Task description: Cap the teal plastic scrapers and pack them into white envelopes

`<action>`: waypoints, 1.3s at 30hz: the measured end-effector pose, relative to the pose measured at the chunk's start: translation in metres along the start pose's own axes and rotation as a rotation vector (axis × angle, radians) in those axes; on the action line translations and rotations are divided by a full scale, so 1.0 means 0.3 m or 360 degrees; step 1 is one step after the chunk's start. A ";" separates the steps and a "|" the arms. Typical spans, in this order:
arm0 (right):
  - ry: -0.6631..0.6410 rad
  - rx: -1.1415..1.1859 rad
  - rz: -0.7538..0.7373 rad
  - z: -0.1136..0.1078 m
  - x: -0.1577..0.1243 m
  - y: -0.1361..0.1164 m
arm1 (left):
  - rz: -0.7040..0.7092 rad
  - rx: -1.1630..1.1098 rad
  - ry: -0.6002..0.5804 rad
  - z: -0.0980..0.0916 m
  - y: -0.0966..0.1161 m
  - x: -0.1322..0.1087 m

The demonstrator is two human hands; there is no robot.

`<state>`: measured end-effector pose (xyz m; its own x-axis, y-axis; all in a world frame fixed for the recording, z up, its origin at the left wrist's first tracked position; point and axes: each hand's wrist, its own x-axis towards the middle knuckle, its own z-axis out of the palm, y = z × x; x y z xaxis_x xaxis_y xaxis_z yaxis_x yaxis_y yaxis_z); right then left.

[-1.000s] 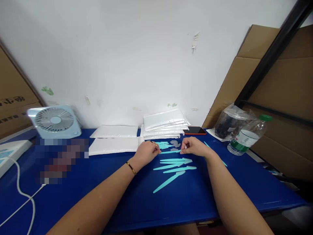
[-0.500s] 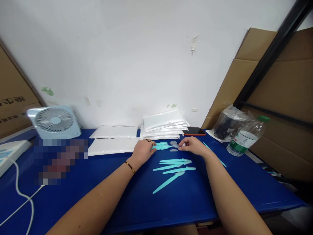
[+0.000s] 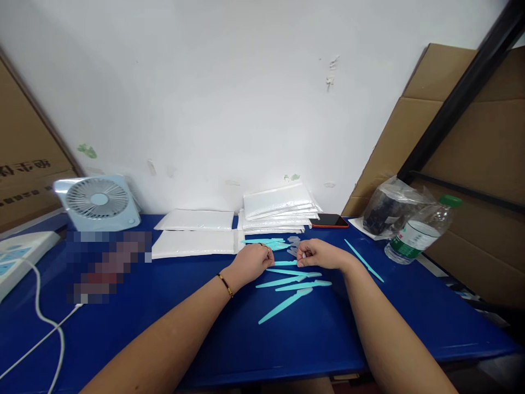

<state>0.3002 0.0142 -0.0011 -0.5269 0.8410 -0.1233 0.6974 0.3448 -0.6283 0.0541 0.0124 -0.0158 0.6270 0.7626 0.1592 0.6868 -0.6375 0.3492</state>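
My left hand [image 3: 251, 261] and my right hand [image 3: 318, 254] rest on the blue table [image 3: 229, 339], fingers pinched on the two ends of one teal plastic stick [image 3: 285, 263]. Just below it lie three more teal sticks with pale tips [image 3: 301, 285], side by side. A further one [image 3: 284, 306] lies slanted nearer me. Behind my hands sits a small pile of teal sticks [image 3: 264, 242] and several pale grey tips [image 3: 293, 239]. A single teal stick [image 3: 363, 260] lies to the right of my right hand.
Flat white bags [image 3: 192, 242] and a stack of them [image 3: 279, 208] lie at the back. A phone [image 3: 328, 220], a plastic bag [image 3: 389, 208] and a water bottle [image 3: 418, 230] stand at the right. A small fan [image 3: 98, 200], a white device [image 3: 20, 254] and its cable [image 3: 49, 323] sit left. Cardboard leans on both sides.
Both hands went back to the pile of sticks and tips half a second ago, then drew toward me again, now pinching a teal stick just above the laid-out row.
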 end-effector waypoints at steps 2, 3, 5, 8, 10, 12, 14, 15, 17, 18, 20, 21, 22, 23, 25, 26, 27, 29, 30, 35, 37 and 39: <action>0.0114 -0.0006 0.0027 -0.011 -0.001 0.010 | -0.0036 0.0079 0.0077 -0.023 -0.031 0.001; 0.0187 0.0004 0.0061 -0.018 -0.003 0.016 | -0.0068 0.0124 0.0128 -0.035 -0.046 0.000; 0.0333 0.0058 0.0161 -0.032 -0.010 0.029 | -0.0150 0.0186 0.0229 -0.052 -0.068 -0.001; 0.0399 0.0093 0.0257 -0.051 -0.030 0.034 | -0.0206 0.0149 0.0291 -0.054 -0.064 -0.004; 0.0229 0.0027 0.0223 -0.059 -0.046 0.028 | -0.0134 0.0061 0.0237 -0.041 -0.038 -0.007; -0.0046 -0.0059 0.0178 -0.060 -0.058 0.017 | 0.0007 -0.0019 0.0131 -0.022 -0.007 -0.011; -0.0227 -0.0128 0.0158 -0.053 -0.059 0.004 | 0.0123 -0.0061 0.0034 -0.004 0.016 -0.015; -0.0249 -0.0146 0.0151 -0.047 -0.055 -0.001 | 0.0151 -0.0061 -0.0005 0.002 0.022 -0.017; -0.0227 -0.0138 0.0131 -0.035 -0.043 -0.008 | 0.0145 -0.0025 -0.0056 0.008 0.022 -0.019; -0.0213 -0.0119 0.0124 -0.029 -0.036 -0.010 | 0.0124 -0.0001 -0.0067 0.007 0.018 -0.020; -0.0172 -0.0079 0.0115 -0.022 -0.027 -0.012 | 0.0077 0.0035 -0.0072 0.001 0.008 -0.021; -0.0132 -0.0064 0.0104 -0.020 -0.024 -0.013 | 0.0063 0.0035 -0.0061 -0.005 0.004 -0.022; -0.0091 -0.0053 0.0083 -0.020 -0.022 -0.014 | 0.0065 0.0020 -0.0048 -0.011 0.001 -0.023; -0.0054 -0.0042 0.0051 -0.020 -0.022 -0.015 | 0.0081 -0.0002 -0.0033 -0.017 -0.001 -0.023; -0.0007 -0.0015 -0.0021 -0.021 -0.020 -0.015 | 0.0131 -0.0042 -0.0011 -0.030 -0.004 -0.022; 0.0012 -0.0003 -0.0050 -0.022 -0.019 -0.012 | 0.0147 -0.0047 0.0005 -0.037 -0.008 -0.020; 0.0046 0.0001 -0.0068 -0.023 -0.018 -0.007 | 0.0143 -0.0031 0.0033 -0.044 -0.013 -0.018; 0.0177 -0.0031 -0.0057 -0.027 -0.014 0.007 | 0.0077 0.0044 0.0109 -0.057 -0.031 -0.015; 0.0267 -0.0061 -0.0026 -0.029 -0.012 0.015 | 0.0028 0.0084 0.0147 -0.063 -0.043 -0.014; 0.0513 -0.0156 0.0055 -0.034 -0.013 0.013 | -0.0191 0.0186 0.0362 -0.076 -0.079 -0.022; 0.0345 -0.0149 -0.0055 -0.026 -0.015 -0.010 | -0.0196 0.0160 0.0424 -0.070 -0.064 -0.029; 0.0134 -0.0135 -0.0154 -0.011 -0.013 -0.034 | -0.0117 0.0079 0.0359 -0.058 -0.034 -0.038</action>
<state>0.2968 0.0088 0.0083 -0.5534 0.8329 0.0018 0.6858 0.4569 -0.5665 0.0335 0.0120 -0.0051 0.4803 0.8090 0.3389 0.7483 -0.5795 0.3228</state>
